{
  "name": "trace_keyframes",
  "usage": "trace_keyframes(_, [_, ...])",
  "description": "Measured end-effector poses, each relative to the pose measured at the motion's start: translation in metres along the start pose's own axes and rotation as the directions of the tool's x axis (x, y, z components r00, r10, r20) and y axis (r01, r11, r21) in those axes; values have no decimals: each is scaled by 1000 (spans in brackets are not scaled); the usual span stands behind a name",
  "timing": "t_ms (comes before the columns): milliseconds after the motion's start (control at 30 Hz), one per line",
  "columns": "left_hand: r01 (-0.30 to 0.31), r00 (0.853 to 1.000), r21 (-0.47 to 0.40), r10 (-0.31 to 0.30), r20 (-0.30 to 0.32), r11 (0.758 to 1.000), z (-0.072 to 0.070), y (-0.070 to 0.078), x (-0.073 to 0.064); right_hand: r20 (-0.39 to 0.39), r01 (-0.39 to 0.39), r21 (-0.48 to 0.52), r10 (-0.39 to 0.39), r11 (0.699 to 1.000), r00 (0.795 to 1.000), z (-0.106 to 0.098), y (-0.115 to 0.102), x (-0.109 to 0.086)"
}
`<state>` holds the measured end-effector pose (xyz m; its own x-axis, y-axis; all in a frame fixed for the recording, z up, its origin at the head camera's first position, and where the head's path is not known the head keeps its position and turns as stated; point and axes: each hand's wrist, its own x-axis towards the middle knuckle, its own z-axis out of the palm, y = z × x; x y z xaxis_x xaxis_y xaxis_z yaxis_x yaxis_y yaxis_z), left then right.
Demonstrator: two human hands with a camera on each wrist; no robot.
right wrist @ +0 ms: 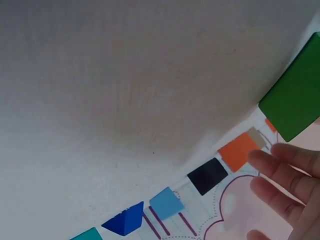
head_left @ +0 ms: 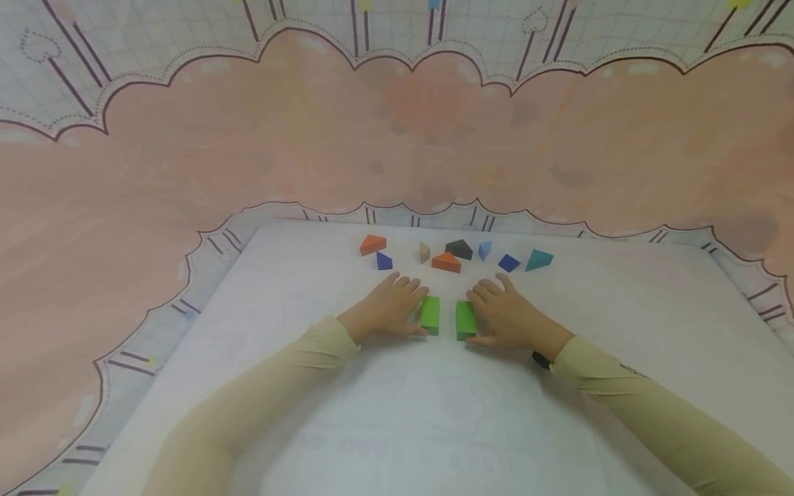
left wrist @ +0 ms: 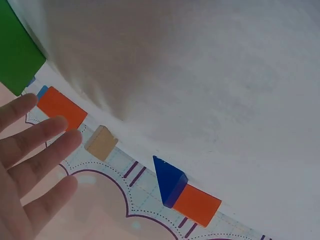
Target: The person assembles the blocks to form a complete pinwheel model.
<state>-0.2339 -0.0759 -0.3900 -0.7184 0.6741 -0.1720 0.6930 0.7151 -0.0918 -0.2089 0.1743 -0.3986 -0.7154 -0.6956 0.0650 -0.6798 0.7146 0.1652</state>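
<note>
Two green blocks stand a short gap apart in the head view. My left hand [head_left: 392, 306] holds the left green block [head_left: 430, 315] at its ends, thumb at the near end and index finger at the far one. The right green block [head_left: 466, 321] is held likewise by my right hand [head_left: 505, 313]. In the left wrist view, spread fingers [left wrist: 42, 150] lie beside the green block [left wrist: 17, 50]; the thumb is out of sight. Fingers [right wrist: 285, 170] also reach along the green block [right wrist: 295, 87] in the right wrist view.
Beyond the hands lie an orange block [head_left: 373, 244], a blue triangle [head_left: 384, 261], a tan block [head_left: 424, 253], another orange block [head_left: 446, 262], a black block [head_left: 460, 249], a light blue block [head_left: 484, 250], a blue block [head_left: 509, 262] and a teal block [head_left: 539, 259] on the white table [head_left: 298, 275].
</note>
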Motion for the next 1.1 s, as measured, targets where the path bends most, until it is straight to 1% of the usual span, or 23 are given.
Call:
trace_keyframes(133, [-5, 1000, 0, 5, 1, 1000, 1, -1, 0, 26, 17, 1, -17, 1000, 1000, 0, 2, 1])
trace_keyframes(233, [-5, 1000, -1, 5, -2, 1000, 1, -1, 0, 33, 30, -4, -30, 1000, 999, 0, 4, 2])
trace_keyframes(433, [-10, 1000, 1, 10, -17, 1000, 2, 0, 0, 34, 55, 17, -56, 998, 998, -4, 7, 2])
trace_keyframes(567, [-13, 1000, 6, 13, -18, 1000, 2, 1, 0, 50, 52, 44, -54, 998, 997, -6, 8, 4])
trace_keyframes(667, [-14, 1000, -12, 14, -15, 1000, 1, 2, -1, 64, 41, 59, -45, 997, 997, -7, 10, 5])
trace_keyframes(767, [-14, 1000, -47, 15, 3, 999, 0, 3, -2, 78, 29, 65, -34, 997, 996, -6, 12, 8])
trace_keyframes(933, [-17, 998, -105, 22, 52, 994, -1, 8, -5, 97, 8, 85, -16, 996, 995, -5, 16, 11])
trace_keyframes(1100, [-8, 997, -145, 19, 76, 989, -1, 13, -7, 112, -5, 101, -6, 995, 994, -4, 20, 15])
